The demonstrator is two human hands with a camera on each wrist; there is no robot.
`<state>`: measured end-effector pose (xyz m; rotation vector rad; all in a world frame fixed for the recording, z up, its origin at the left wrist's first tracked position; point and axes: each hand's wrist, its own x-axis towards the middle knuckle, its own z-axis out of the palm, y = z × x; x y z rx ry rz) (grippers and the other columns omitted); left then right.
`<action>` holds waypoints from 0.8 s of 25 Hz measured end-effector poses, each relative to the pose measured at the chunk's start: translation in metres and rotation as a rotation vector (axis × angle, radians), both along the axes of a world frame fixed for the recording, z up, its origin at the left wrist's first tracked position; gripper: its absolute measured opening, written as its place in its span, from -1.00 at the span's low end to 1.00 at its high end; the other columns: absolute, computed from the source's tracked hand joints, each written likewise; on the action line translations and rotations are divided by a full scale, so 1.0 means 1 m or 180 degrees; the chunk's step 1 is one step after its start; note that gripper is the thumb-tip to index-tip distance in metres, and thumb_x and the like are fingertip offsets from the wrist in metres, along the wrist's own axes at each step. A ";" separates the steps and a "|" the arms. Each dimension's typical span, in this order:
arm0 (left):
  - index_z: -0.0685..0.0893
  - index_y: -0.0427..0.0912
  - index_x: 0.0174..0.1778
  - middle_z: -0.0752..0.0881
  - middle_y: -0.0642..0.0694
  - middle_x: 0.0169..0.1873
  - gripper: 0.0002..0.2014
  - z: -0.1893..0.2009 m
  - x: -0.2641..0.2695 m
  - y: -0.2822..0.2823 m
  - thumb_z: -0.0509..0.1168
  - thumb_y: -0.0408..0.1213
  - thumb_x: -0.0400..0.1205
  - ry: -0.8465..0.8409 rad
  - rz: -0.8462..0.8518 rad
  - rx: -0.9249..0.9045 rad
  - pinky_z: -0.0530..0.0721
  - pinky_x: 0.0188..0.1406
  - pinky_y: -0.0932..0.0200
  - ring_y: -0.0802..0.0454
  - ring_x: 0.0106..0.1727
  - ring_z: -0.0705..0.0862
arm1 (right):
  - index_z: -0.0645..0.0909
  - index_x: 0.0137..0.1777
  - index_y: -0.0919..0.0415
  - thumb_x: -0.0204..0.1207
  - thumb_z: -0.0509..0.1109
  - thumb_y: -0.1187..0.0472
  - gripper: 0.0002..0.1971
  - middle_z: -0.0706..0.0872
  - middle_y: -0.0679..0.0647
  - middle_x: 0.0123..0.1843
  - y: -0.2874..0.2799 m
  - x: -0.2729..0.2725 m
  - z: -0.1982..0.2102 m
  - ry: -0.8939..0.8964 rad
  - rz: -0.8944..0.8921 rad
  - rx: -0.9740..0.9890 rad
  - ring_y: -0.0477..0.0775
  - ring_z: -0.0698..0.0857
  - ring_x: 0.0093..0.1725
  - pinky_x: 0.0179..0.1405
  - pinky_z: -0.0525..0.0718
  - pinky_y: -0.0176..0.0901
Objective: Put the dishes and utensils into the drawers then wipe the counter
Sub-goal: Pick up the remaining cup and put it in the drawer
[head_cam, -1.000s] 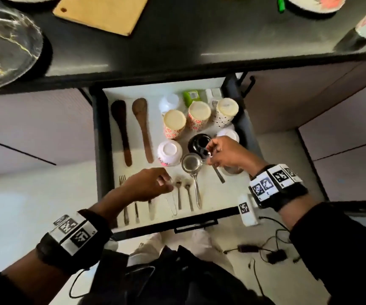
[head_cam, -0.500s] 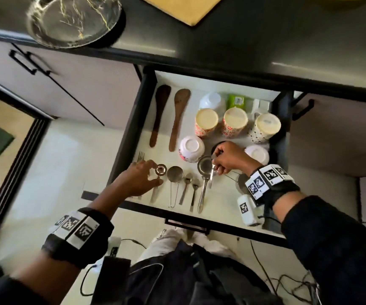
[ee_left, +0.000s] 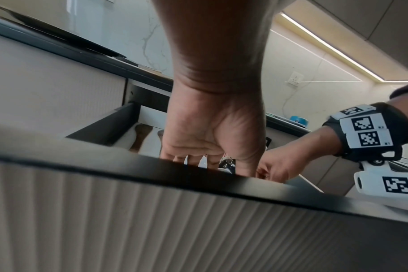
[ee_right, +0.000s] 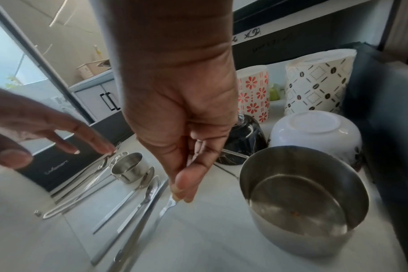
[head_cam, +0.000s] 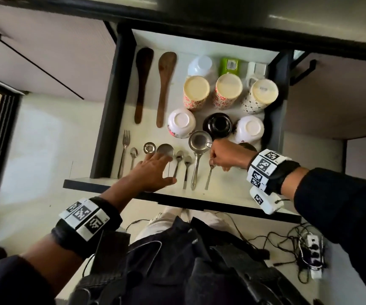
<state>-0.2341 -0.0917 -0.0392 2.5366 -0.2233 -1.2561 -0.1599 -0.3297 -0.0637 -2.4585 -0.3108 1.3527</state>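
Note:
The open drawer (head_cam: 111,187) holds a row of steel cutlery. My right hand (head_cam: 219,159) pinches a spoon (head_cam: 208,179) by its bowl end, just right of the long-handled strainer (head_cam: 199,142); the right wrist view shows my thumb and fingers (ee_right: 186,185) closed on the spoon (ee_right: 165,208), its handle against the drawer floor. My left hand (head_cam: 155,168) reaches over the front edge with straight fingers, above the handles of the small steel cup (head_cam: 149,148) and round scoop (head_cam: 165,150), holding nothing. In the left wrist view the drawer front (ee_left: 151,230) hides its fingertips.
Two wooden spatulas (head_cam: 143,84), a fork (head_cam: 126,139), upturned patterned cups (head_cam: 228,89) and bowls (head_cam: 181,123) fill the drawer's back. A steel bowl (ee_right: 303,202) stands right of my right hand. The counter edge (head_cam: 221,25) overhangs. Cables and a power strip (head_cam: 309,249) lie on the floor.
My left hand has let go of the small steel cup, which now lies in the row, and has opened. My right hand has brought the spoon down, right of the strainer's handle.

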 end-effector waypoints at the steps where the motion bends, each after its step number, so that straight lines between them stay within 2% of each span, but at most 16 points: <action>1: 0.20 0.04 0.66 0.15 -0.08 0.68 -0.26 0.001 0.003 -0.003 0.30 0.18 0.61 -0.0008 -0.0095 0.0032 0.24 0.56 -0.26 -0.21 0.68 0.05 | 0.72 -0.21 0.34 0.50 0.46 0.32 -0.90 0.78 0.24 -0.38 0.002 -0.001 -0.002 -0.0034 0.0161 -0.0002 0.07 0.77 -0.49 -0.55 0.66 -0.26; 3: 0.18 0.02 0.67 0.16 -0.10 0.68 -0.25 0.004 0.010 -0.010 0.29 0.17 0.62 -0.0027 -0.0254 0.0082 0.24 0.56 -0.24 -0.21 0.68 0.06 | 0.71 -0.27 0.32 0.49 0.48 0.29 -0.87 0.78 0.21 -0.42 0.006 -0.001 -0.004 -0.0118 0.0483 -0.0060 0.04 0.76 -0.52 -0.51 0.70 -0.24; 5: 0.19 -0.01 0.67 0.17 -0.12 0.67 -0.25 0.005 0.017 -0.015 0.30 0.16 0.62 -0.0117 -0.0276 0.0045 0.25 0.56 -0.22 -0.20 0.68 0.07 | 0.69 -0.30 0.32 0.48 0.48 0.26 -0.83 0.76 0.19 -0.44 0.010 -0.001 -0.007 -0.0196 0.0803 -0.0216 0.02 0.74 -0.53 -0.53 0.66 -0.25; 7: 0.22 -0.02 0.66 0.19 -0.13 0.67 -0.25 0.005 0.022 -0.017 0.32 0.16 0.61 -0.0160 -0.0219 -0.0044 0.25 0.56 -0.21 -0.20 0.67 0.09 | 0.60 -0.40 0.29 0.46 0.46 0.28 -0.78 0.74 0.21 -0.43 0.012 -0.001 -0.011 -0.0259 0.0957 -0.0364 0.09 0.73 -0.48 -0.54 0.62 -0.22; 9: 0.23 -0.03 0.65 0.21 -0.13 0.66 -0.25 0.002 0.023 -0.016 0.33 0.16 0.60 -0.0135 -0.0166 -0.0085 0.25 0.57 -0.22 -0.20 0.67 0.09 | 0.52 -0.44 0.26 0.44 0.44 0.35 -0.75 0.71 0.24 -0.28 0.016 -0.001 -0.012 -0.0300 0.1012 -0.0408 0.21 0.75 -0.33 -0.38 0.72 -0.08; 11: 0.23 -0.03 0.65 0.20 -0.12 0.66 -0.25 0.003 0.022 -0.015 0.33 0.16 0.60 -0.0118 -0.0171 -0.0069 0.26 0.56 -0.21 -0.20 0.67 0.10 | 0.61 -0.23 0.36 0.47 0.41 0.40 -0.93 0.65 0.28 -0.05 0.018 -0.003 -0.011 -0.0359 0.1098 -0.0461 0.29 0.75 -0.12 -0.27 0.64 -0.09; 12: 0.22 -0.03 0.66 0.20 -0.12 0.66 -0.25 0.003 0.021 -0.015 0.33 0.15 0.60 -0.0100 -0.0166 -0.0058 0.27 0.55 -0.21 -0.21 0.66 0.11 | 0.64 -0.08 0.40 0.50 0.41 0.40 -0.95 0.64 0.33 0.07 0.018 -0.003 -0.011 -0.0408 0.1136 -0.0464 0.31 0.73 -0.02 -0.23 0.56 -0.12; 14: 0.21 -0.04 0.66 0.20 -0.12 0.67 -0.24 0.004 0.020 -0.017 0.33 0.14 0.61 -0.0010 -0.0109 -0.0067 0.28 0.54 -0.22 -0.22 0.66 0.11 | 0.63 0.07 0.40 0.51 0.40 0.39 -0.84 0.60 0.38 0.25 0.017 -0.005 -0.011 -0.0428 0.1220 -0.0475 0.32 0.71 0.10 -0.18 0.51 -0.13; 16: 0.20 -0.05 0.67 0.21 -0.13 0.66 -0.24 0.006 0.020 -0.020 0.33 0.13 0.61 0.0079 -0.0085 -0.0114 0.26 0.55 -0.23 -0.23 0.66 0.10 | 0.61 0.09 0.38 0.52 0.42 0.37 -0.82 0.60 0.32 0.19 0.016 -0.003 -0.005 -0.0386 0.1150 -0.0446 0.29 0.69 0.05 -0.21 0.53 -0.14; 18: 0.22 -0.05 0.66 0.24 -0.12 0.65 -0.25 0.011 0.024 -0.024 0.32 0.14 0.61 0.0049 -0.0199 -0.0181 0.26 0.55 -0.20 -0.20 0.66 0.12 | 0.60 0.02 0.37 0.50 0.41 0.40 -0.87 0.58 0.25 -0.01 0.010 0.000 0.009 -0.0290 0.0947 -0.0408 0.19 0.62 -0.14 -0.42 0.48 -0.20; 19: 0.24 -0.04 0.65 0.27 -0.10 0.64 -0.26 0.015 0.028 -0.027 0.32 0.15 0.61 -0.0017 -0.0279 -0.0207 0.29 0.54 -0.18 -0.18 0.66 0.14 | 0.60 -0.02 0.37 0.48 0.40 0.45 -0.89 0.60 0.23 -0.07 0.004 0.002 0.018 -0.0283 0.0753 -0.0322 0.14 0.61 -0.22 -0.49 0.49 -0.21; 20: 0.27 -0.03 0.64 0.31 -0.08 0.63 -0.28 0.021 0.035 -0.032 0.32 0.15 0.61 -0.0134 -0.0351 -0.0239 0.32 0.52 -0.17 -0.15 0.64 0.19 | 0.63 -0.01 0.38 0.46 0.40 0.47 -0.88 0.65 0.19 -0.11 -0.004 0.004 0.027 -0.0284 0.0439 -0.0184 0.08 0.65 -0.29 -0.47 0.58 -0.20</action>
